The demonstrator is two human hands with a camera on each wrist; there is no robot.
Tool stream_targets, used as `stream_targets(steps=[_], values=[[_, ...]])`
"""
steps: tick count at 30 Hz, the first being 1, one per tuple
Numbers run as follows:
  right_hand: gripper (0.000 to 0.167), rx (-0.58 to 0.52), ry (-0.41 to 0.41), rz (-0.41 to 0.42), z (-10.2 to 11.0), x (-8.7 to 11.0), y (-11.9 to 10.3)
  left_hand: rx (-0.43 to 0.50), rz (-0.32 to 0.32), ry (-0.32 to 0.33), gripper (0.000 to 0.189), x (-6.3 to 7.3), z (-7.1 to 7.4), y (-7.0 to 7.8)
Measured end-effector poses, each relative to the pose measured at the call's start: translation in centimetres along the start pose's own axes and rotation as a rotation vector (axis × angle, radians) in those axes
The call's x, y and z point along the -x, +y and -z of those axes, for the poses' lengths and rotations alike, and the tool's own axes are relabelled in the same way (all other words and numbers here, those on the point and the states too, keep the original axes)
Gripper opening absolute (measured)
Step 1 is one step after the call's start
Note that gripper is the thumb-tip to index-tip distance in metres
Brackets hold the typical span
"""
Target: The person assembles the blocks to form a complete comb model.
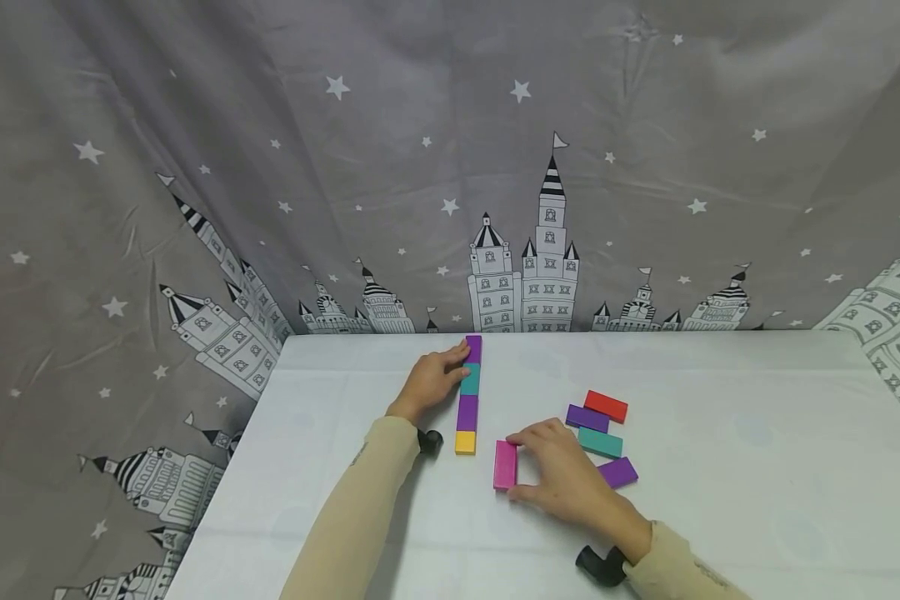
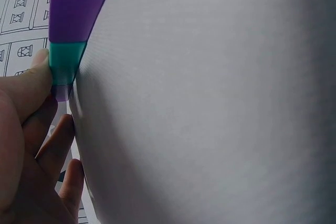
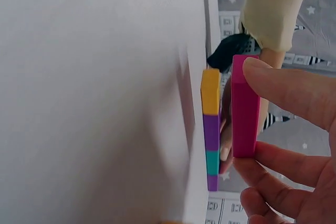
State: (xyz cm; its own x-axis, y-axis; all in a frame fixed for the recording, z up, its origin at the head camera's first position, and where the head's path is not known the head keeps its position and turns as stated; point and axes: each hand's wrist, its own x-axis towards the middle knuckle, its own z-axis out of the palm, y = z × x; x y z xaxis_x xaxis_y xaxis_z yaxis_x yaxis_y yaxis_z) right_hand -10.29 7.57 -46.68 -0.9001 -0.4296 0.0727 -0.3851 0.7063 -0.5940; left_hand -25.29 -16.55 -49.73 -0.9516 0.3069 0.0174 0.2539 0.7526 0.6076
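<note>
A straight row of blocks runs away from me: a yellow block [image 1: 465, 442] nearest, then a purple block [image 1: 467, 412], a teal block [image 1: 470, 379] and a far purple block [image 1: 474, 349]. My left hand [image 1: 432, 379] lies along the row's left side, its fingers touching the teal and far purple blocks. To the right of the row's near end, my right hand [image 1: 566, 475] pinches a pink block [image 1: 505, 465] by its two ends, between thumb and fingers. In the right wrist view the pink block [image 3: 245, 114] appears raised off the table.
Right of the row lie a red block [image 1: 606, 406], a purple block [image 1: 588, 418], a teal block [image 1: 600, 442] and another purple block [image 1: 618, 472], partly behind my right hand. The white table [image 1: 757, 467] meets a grey castle-print curtain [image 1: 390, 167] at the back.
</note>
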Motion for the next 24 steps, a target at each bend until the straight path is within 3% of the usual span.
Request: stream_targets(steps=[12,24], values=[[0.059,-0.016,-0.021,0.072,-1.6,-0.9,-1.3,-0.004,-0.002,0.002,0.049,0.2,0.2,0.2],[0.061,0.015,-0.078,0.077,-2.7,-1.8,-2.3,-0.012,0.004,0.003,0.048,0.1,0.3,0.4]])
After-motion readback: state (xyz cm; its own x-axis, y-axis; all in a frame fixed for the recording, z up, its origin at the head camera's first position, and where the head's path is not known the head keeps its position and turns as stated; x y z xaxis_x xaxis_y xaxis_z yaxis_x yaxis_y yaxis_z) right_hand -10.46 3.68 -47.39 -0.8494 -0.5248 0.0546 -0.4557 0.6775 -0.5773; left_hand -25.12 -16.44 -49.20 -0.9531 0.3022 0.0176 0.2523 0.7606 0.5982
